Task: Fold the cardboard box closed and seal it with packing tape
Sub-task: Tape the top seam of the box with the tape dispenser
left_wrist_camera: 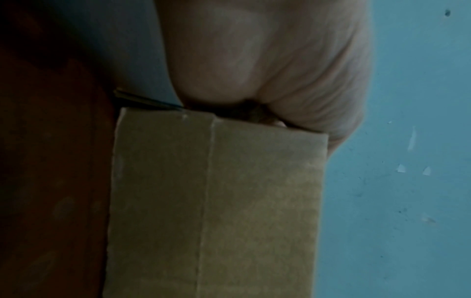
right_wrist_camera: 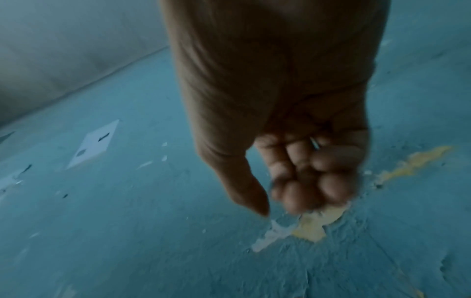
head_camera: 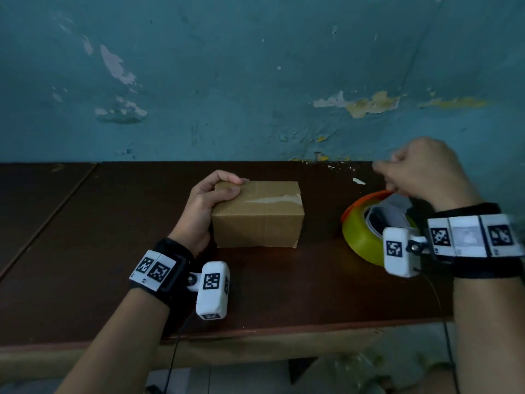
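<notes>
A small closed cardboard box [head_camera: 257, 220] [left_wrist_camera: 216, 201] lies in the middle of the dark wooden table [head_camera: 85, 237], with a pale torn strip along its top seam. My left hand [head_camera: 210, 200] [left_wrist_camera: 267, 70] grips the box's left end, thumb on top and fingers curled over the far edge. To the right stands a yellow and orange tape dispenser [head_camera: 360, 240]. My right hand [head_camera: 420, 174] [right_wrist_camera: 293, 171] hovers just above it, blurred, its fingers curled toward the thumb. A greyish strip of tape [head_camera: 397, 203] seems to run from the roll up to those fingers.
A peeling blue wall [head_camera: 255, 81] rises directly behind the table. The table's front edge [head_camera: 255, 331] runs close to me. Bare tabletop stretches left of the box and between the box and the dispenser. Thin cables hang from both wrist cameras.
</notes>
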`<state>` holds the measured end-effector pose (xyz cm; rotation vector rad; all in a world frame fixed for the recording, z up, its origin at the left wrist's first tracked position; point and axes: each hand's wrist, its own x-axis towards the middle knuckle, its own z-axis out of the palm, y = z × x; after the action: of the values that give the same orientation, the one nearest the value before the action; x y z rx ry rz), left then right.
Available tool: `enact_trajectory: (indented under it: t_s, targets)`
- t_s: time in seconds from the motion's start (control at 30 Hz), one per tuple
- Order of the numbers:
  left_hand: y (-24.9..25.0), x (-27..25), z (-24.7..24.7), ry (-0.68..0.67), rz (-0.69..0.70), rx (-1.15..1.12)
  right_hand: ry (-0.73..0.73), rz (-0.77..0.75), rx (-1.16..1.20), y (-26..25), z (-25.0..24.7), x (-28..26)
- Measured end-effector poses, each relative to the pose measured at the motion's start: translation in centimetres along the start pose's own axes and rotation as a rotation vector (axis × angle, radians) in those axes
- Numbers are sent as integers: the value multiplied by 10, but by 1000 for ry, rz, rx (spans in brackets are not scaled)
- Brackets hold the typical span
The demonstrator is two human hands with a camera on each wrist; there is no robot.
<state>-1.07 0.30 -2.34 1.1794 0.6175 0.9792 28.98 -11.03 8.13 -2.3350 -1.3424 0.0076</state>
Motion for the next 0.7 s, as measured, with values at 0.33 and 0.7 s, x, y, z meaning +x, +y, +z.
enact_trajectory:
  t_s: [0.33,0.7]
  targets:
    - [-3,2,-2,-10,5,-6,-478,178,-82,-7,5,-9]
    - [-3,2,-2,-18,9,-28,-613,4,-435,-26,28,-17]
